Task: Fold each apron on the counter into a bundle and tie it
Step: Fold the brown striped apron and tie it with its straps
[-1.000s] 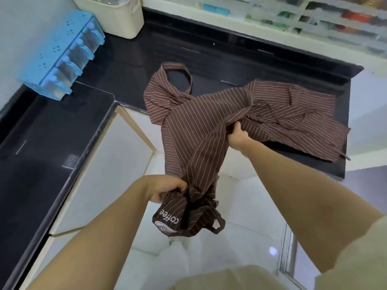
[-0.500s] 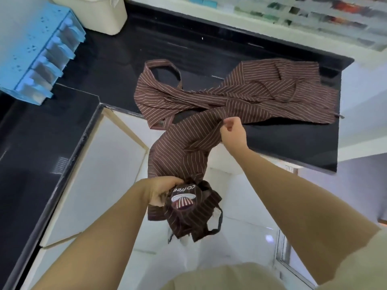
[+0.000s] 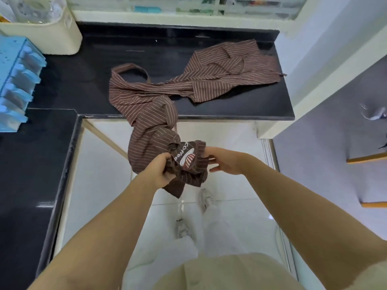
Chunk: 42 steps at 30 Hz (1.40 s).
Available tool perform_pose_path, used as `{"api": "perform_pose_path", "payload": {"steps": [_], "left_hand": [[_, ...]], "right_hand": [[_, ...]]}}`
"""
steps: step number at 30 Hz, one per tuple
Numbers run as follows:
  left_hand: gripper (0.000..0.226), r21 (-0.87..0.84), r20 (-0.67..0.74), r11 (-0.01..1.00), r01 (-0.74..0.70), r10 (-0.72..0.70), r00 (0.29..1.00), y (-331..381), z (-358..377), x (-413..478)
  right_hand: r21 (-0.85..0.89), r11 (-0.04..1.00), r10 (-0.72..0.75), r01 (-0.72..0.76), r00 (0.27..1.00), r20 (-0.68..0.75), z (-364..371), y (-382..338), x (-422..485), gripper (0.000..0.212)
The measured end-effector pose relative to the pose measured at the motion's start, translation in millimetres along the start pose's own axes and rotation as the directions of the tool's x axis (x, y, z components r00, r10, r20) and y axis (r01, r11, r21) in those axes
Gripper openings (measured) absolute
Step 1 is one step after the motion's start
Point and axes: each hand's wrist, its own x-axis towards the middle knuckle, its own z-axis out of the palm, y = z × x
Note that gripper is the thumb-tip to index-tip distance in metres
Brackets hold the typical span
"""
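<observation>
A brown striped apron [image 3: 152, 122] hangs off the front edge of the black counter [image 3: 240, 107], its bunched end with a white "coffee" logo held in the air. My left hand [image 3: 162, 167] grips that bunch from the left. My right hand [image 3: 222, 160] holds the bunch's right side, thumb and upper fingers on the cloth, lower fingers spread free. More brown striped apron cloth [image 3: 234, 70] lies spread across the counter's right part, with a neck loop [image 3: 130, 70] at the left. Whether it is one apron or two I cannot tell.
A blue organiser with compartments [image 3: 16, 80] sits at the counter's left, a cream bin [image 3: 48, 28] behind it. The counter turns an L down the left side [image 3: 31, 185]. White cabinet fronts and a glossy tiled floor lie below, with my legs and shoes.
My right hand has let go of the apron's middle at the counter edge and come down to the bunched logo end. The cloth on the counter lies flatter, and the view has tilted down.
</observation>
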Motion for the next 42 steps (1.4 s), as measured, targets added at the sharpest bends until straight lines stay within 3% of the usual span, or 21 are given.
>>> {"api": "perform_pose_path", "payload": {"steps": [5,8,10,12,14,15,17,19,20,22,24,27,30,31,34,36,37,38,39,41,42], "left_hand": [[0.026,-0.079,0.005,0.997,-0.021,0.022,1.000,-18,19,-23],[0.026,-0.018,0.014,1.000,-0.001,0.002,1.000,-27,22,-34],[0.022,0.037,0.034,0.999,0.028,-0.030,0.999,-34,24,-43],[0.022,0.241,0.033,0.967,0.082,-0.093,0.995,-41,25,-51],[0.037,0.632,-0.061,0.765,0.125,-0.111,0.992,-44,25,-57],[0.044,0.742,-0.138,0.659,0.123,-0.029,0.990,-43,27,-57],[0.037,0.800,-0.178,0.596,-0.062,0.336,0.925,-38,35,-57],[0.032,0.673,-0.036,0.594,-0.441,0.622,0.783,-25,51,-64],[0.041,0.603,0.100,0.512,-0.611,0.712,0.695,-18,62,-73],[0.052,0.529,0.368,0.334,-0.780,0.738,0.566,-5,77,-85],[0.041,0.530,0.540,0.241,-0.813,0.643,0.543,7,85,-94],[0.014,0.644,0.604,0.104,-0.758,0.539,0.587,20,86,-98],[0.014,0.857,0.456,-0.143,-0.494,0.657,0.601,28,82,-100],[0.012,0.895,0.384,-0.147,-0.420,0.734,0.561,30,81,-100],[0.020,0.928,0.297,-0.194,-0.318,0.901,0.316,26,86,-106],[0.020,0.933,0.298,-0.245,-0.262,0.936,0.187,23,92,-107],[0.019,0.939,0.302,-0.259,-0.228,0.937,0.176,21,94,-107],[0.018,0.947,0.299,-0.263,-0.185,0.931,0.209,20,94,-107],[0.018,0.957,0.282,-0.251,-0.144,0.922,0.264,18,93,-107],[0.018,0.979,0.196,-0.161,-0.126,0.916,0.350,17,88,-104],[0.018,0.983,0.146,-0.095,-0.160,0.927,0.345,18,87,-103]], "right_hand": [[0.040,0.984,-0.160,0.172,0.966,-0.202,8,22,-16,0.021],[0.060,0.969,-0.220,0.238,0.951,-0.216,4,21,-25,0.022],[0.171,0.947,-0.236,0.272,0.950,-0.206,2,14,-35,0.021],[0.242,0.925,-0.242,0.294,0.945,-0.221,-2,4,-46,0.019],[0.189,0.937,-0.250,0.295,0.941,-0.229,-5,-6,-60,0.019],[0.129,0.944,-0.271,0.304,0.936,-0.227,-6,-11,-66,0.019],[0.042,0.942,-0.320,0.333,0.930,-0.180,-9,-20,-75,0.016],[-0.013,0.940,-0.341,0.341,0.936,-0.084,-11,-31,-86,0.017],[-0.059,0.939,-0.342,0.340,0.939,-0.035,-12,-36,-92,0.019],[-0.138,0.928,-0.343,0.345,0.938,0.039,-15,-49,-104,0.017],[-0.155,0.920,-0.354,0.361,0.932,0.073,-20,-61,-119,0.016],[-0.152,0.906,-0.395,0.396,0.918,0.035,-34,-75,-139,0.021],[-0.216,0.889,-0.426,0.404,0.902,-0.066,-53,-78,-150,0.011],[-0.280,0.891,-0.391,0.356,0.917,-0.080,-59,-77,-151,0.008],[-0.609,0.787,-0.232,0.101,0.963,-0.140,-77,-66,-151,0.023],[-0.654,0.752,-0.351,0.083,0.890,-0.291,-83,-58,-144,0.018],[-0.632,0.765,-0.446,0.124,0.810,-0.381,-85,-55,-142,0.014],[-0.618,0.769,-0.511,0.163,0.737,-0.442,-87,-53,-141,0.012],[-0.611,0.770,-0.533,0.183,0.711,-0.459,-90,-52,-141,0.012],[-0.601,0.779,-0.499,0.177,0.755,-0.425,-94,-46,-142,0.011],[-0.595,0.781,-0.500,0.189,0.760,-0.416,-94,-44,-144,0.011]]}}
